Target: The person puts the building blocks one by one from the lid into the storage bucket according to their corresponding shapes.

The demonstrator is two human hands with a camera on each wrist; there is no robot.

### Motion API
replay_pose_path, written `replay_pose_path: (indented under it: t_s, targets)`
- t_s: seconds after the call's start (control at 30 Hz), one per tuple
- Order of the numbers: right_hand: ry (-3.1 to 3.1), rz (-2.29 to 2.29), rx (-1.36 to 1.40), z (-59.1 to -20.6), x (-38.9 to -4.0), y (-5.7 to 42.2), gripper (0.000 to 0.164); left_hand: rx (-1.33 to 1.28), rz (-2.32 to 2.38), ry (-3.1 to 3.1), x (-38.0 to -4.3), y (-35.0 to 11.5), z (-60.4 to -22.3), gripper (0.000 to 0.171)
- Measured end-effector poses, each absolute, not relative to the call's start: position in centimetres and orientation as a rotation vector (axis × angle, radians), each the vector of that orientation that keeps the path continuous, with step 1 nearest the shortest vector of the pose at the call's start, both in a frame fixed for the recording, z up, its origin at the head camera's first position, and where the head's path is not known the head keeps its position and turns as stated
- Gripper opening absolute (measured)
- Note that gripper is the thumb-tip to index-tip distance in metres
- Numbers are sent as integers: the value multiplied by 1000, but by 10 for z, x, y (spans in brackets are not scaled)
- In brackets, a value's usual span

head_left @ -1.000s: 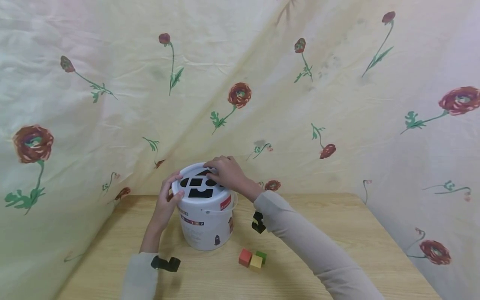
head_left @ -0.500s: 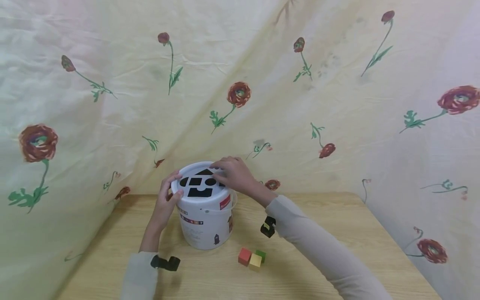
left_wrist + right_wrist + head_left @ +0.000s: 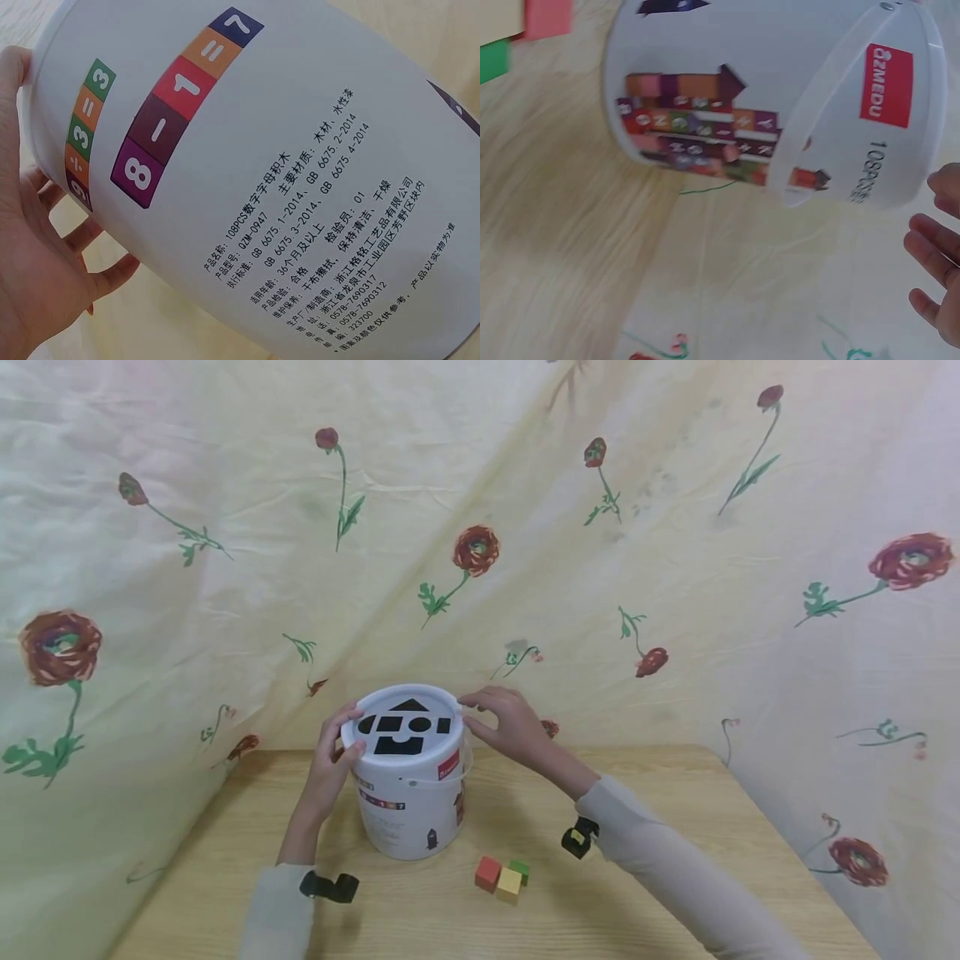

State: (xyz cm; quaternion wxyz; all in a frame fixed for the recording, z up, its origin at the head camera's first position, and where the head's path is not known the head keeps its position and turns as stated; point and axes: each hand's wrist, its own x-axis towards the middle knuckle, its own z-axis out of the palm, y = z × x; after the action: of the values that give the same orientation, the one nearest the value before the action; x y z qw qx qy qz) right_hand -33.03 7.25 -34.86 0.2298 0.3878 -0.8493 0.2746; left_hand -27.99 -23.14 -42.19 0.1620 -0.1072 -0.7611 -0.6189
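Observation:
A white lidded bucket (image 3: 405, 818) stands upright at the back left of the table. Its white lid (image 3: 435, 703) has several black cut-outs: a triangle, a circle, squares, a half-round and an arch. My left hand (image 3: 332, 752) grips the bucket at its left rim, thumb over the lid's edge; in the left wrist view its fingers (image 3: 112, 277) curve along the printed side. Beside the right rim is my right hand (image 3: 513, 722), loosely bent and holding nothing, its fingertips right at the lid's edge. In the right wrist view those fingers (image 3: 930, 247) are spread beside the rim.
In front of the bucket, to its right, lie a red block (image 3: 487, 873), a yellow block (image 3: 508, 886) and a green block (image 3: 520, 871), close together. A thin white handle (image 3: 832, 67) hangs on the bucket's side. Flowered cloth (image 3: 480, 485) rises behind the wooden table (image 3: 660, 810).
My right hand has slid from over the lid's cut-outs rightward to the rim, uncovering the whole lid. The left hand and the blocks stay as they were.

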Motion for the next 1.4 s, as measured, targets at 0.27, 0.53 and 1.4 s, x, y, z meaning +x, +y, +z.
replay_pose_path:
  t_s: [0.27, 0.53, 1.4]
  targets:
    - [-2357, 739, 1127, -367, -322, 97, 26, -304, -1753, -2177, -279, -230, -422, 54]
    - [-2412, 578, 1262, -400, -306, 110, 27, -303, -1741, -2156, -279, -230, -423, 53]
    - [-2733, 388, 1503, -449, -278, 110, 34, -300, -1724, -2155, -283, -231, -424, 50]
